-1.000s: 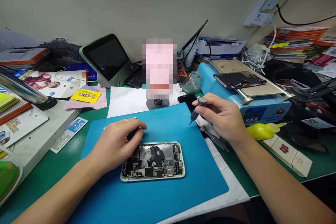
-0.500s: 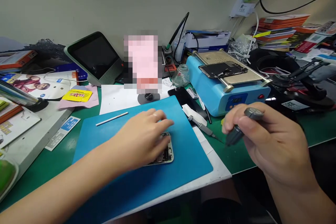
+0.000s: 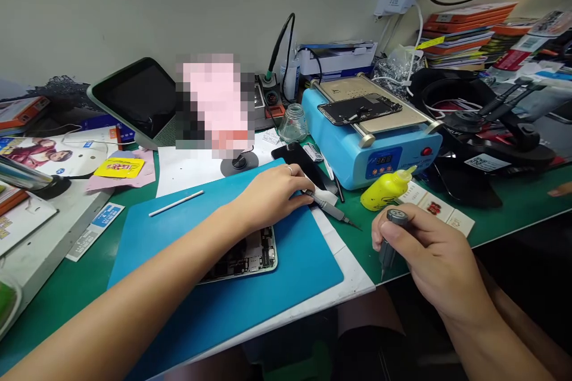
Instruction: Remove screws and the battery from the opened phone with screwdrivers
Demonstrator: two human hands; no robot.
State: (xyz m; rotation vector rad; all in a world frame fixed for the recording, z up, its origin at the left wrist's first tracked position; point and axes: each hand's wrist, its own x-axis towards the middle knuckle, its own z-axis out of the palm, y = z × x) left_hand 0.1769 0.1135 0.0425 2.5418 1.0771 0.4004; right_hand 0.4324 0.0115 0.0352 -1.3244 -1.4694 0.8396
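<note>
An opened phone (image 3: 250,255) with its circuit board bared lies on the blue mat (image 3: 286,268), half hidden under my left forearm. My left hand (image 3: 270,195) reaches across the mat's right edge, fingers curled onto the handle end of grey tweezers (image 3: 329,209) lying on white paper. My right hand (image 3: 431,256) hangs over the table's front edge, closed round a small grey screwdriver (image 3: 389,240) with its tip pointing down. A thin white stick (image 3: 176,203) rests on the mat's far left part.
A blue heating station (image 3: 379,158) carries a phone screen (image 3: 360,109). A yellow glue bottle (image 3: 386,188), a glass jar (image 3: 293,123), a black phone (image 3: 297,158), a tilted tablet (image 3: 134,98), stacked boxes (image 3: 465,30) and black stands (image 3: 496,125) crowd the green table (image 3: 513,202).
My left hand left the opened phone and reached right to the tweezers. My right hand with the screwdriver dropped toward the table's front edge. The view turned to the right.
</note>
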